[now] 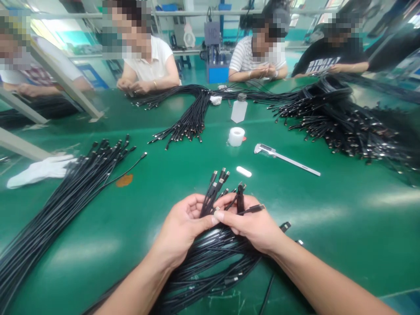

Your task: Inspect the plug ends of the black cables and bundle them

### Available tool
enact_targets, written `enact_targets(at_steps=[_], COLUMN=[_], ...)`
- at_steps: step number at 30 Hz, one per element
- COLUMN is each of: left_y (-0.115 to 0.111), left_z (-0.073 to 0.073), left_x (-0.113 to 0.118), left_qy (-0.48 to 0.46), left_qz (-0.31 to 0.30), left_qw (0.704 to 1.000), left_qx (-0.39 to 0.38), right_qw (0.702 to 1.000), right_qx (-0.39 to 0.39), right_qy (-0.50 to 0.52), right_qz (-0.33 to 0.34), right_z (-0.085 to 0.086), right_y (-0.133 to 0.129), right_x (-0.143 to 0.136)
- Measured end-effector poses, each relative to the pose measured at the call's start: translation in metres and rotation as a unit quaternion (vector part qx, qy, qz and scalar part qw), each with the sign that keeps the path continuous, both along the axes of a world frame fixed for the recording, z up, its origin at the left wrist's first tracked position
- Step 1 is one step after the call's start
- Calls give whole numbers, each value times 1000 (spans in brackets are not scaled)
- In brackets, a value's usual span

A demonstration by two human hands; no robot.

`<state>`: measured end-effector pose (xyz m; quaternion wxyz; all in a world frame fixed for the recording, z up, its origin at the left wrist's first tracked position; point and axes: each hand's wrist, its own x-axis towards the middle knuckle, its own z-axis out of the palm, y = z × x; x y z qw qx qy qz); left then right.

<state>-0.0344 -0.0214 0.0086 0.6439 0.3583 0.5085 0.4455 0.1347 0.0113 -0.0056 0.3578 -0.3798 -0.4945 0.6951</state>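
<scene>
- One container noted: a small translucent bottle (239,109) with a grey cap stands upright on the green tabletop (328,210), well beyond the hands. Its contents cannot be made out.
- Just in front of the bottle sits a white tape roll (236,136); to its right lies a caliper (285,159), and nearer the hands a small white oblong piece (243,171).
- The held cable bundle (210,258) lies between the forearms on the tabletop, its connector ends fanned upward from between the two hands.
- Left hand (180,227): closed around the bundle from the left, thumb pressed across the cables.
- Right hand (254,225): closed on the bundle from the right, fingers pinching individual connector ends (241,197); thumb tips of both hands nearly meet.
- A second cable sheaf (65,197) lies to the left, apart from the hands, with a white glove (41,170) beside its far end.
- A large cable heap (344,118) occupies the far right; another bunch (190,118) runs across the centre towards the far side.
- Four other people sit along the far edge, their hands at the cables there.
</scene>
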Motion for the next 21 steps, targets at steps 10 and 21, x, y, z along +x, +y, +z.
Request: enact_targets(at_steps=[10,21], left_y=[-1,-1], left_z=[-2,3], left_x=[-2,3], left_qy=[38,52], left_qz=[-47,-42], left_qw=[998,998], left_qx=[-1,-21], right_qw=[992,985], right_qx=[27,-1], right_qy=[45,53], right_qz=[-114,-164], right_z=[-2,-1], right_y=[7,7], right_x=[4,4])
